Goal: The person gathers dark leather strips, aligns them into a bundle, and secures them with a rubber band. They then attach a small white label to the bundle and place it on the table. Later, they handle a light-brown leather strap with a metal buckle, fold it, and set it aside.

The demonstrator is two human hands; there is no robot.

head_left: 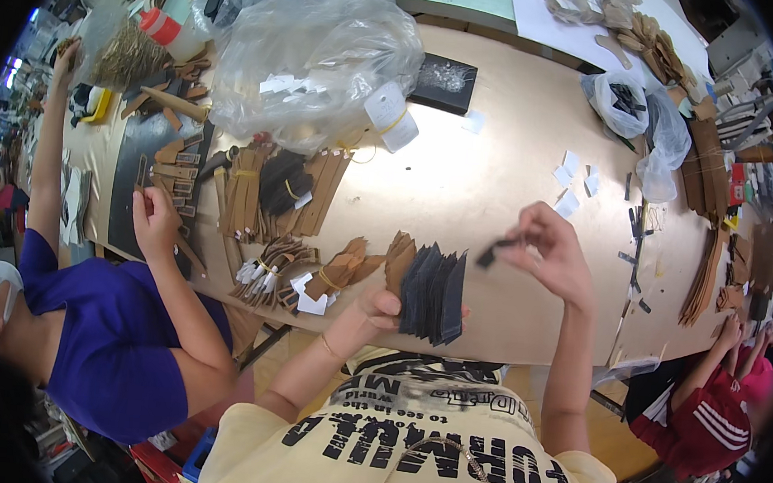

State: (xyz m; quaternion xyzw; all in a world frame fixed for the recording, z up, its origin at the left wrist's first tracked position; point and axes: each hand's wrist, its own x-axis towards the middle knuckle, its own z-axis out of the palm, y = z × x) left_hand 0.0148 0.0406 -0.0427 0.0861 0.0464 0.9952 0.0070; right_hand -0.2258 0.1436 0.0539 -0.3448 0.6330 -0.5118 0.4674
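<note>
While my left hand point(379, 309) grips a fanned stack of dark leather pieces point(433, 292) at the near edge of the bench point(500, 187), fingers closed round its base, my right hand point(551, 253) hangs above the bench, pinching one small dark piece point(491, 252), probably leather, between thumb and fingertips. Brown strap bundles point(272, 192) lie to the left; a co-worker's hand point(154, 220) is beside them.

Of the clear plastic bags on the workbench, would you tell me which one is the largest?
The big crumpled clear bag at the table's far left, behind the tan strap bundles. The two small bags at the far right are much smaller.
</note>
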